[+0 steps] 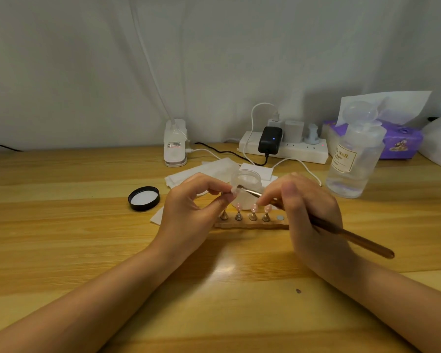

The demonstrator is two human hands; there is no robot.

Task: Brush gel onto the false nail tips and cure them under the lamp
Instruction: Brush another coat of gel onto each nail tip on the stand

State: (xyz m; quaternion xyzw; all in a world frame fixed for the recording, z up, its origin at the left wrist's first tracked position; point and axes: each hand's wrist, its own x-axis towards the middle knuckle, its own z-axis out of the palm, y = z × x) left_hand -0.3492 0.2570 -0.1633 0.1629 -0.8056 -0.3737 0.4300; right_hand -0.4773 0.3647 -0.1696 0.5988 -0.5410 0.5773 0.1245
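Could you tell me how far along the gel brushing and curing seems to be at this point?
The jar is open, its lid lying aside. Three pink tips stand on the wooden holder; whether they are coated I cannot tell. The left hand pinches a tip while the right hand brushes it with the brush. Curing is apparently still to come.

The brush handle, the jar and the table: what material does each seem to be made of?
Brush handle: looks like glossy metal or lacquered wood in a copper tone; the shine leaves it open.
Jar: frosted translucent plastic or glass, cloudy walls, cannot tell which.
Table: wood or wood-look laminate, light grain stripes under a smooth finish that reflects the lamp glare.
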